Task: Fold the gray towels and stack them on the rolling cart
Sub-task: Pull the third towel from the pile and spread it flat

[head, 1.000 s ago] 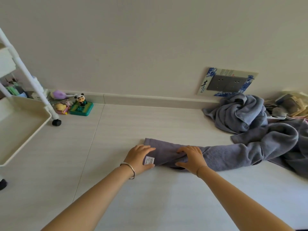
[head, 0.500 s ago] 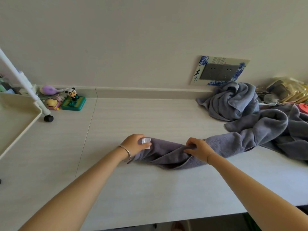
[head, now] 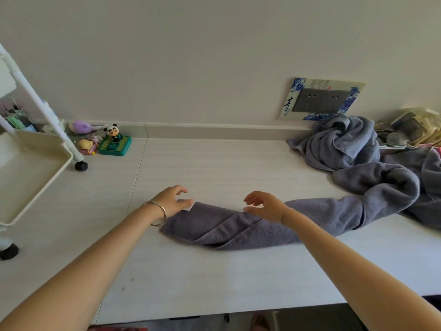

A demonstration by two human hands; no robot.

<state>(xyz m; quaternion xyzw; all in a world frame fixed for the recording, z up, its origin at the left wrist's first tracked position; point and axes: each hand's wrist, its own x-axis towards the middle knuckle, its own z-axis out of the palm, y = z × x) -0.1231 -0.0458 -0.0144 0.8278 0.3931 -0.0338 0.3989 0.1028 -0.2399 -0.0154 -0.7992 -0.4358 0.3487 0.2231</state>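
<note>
A long gray towel (head: 229, 228) lies bunched in loose folds across the middle of the white table (head: 214, 283), its right end running into a heap of gray towels (head: 372, 177). A white tag shows at its left end. My left hand (head: 173, 199) hovers at that left end with fingers spread, holding nothing. Over the towel's middle, my right hand (head: 263, 205) is lifted with relaxed, straight fingers, also holding nothing. The white rolling cart (head: 31, 177) stands at the left; its tray holds no towel.
Small toys, among them a panda figure on a green box (head: 114, 142), sit at the back left beside the cart's wheel. A crumpled gray towel (head: 341, 142) lies under a wall socket plate (head: 319, 100). Clutter (head: 415, 127) fills the back right corner. The table's front edge is close.
Both hands have let go of the towel and lifted off it with fingers opened. The towel now lies slack in folds on the table.
</note>
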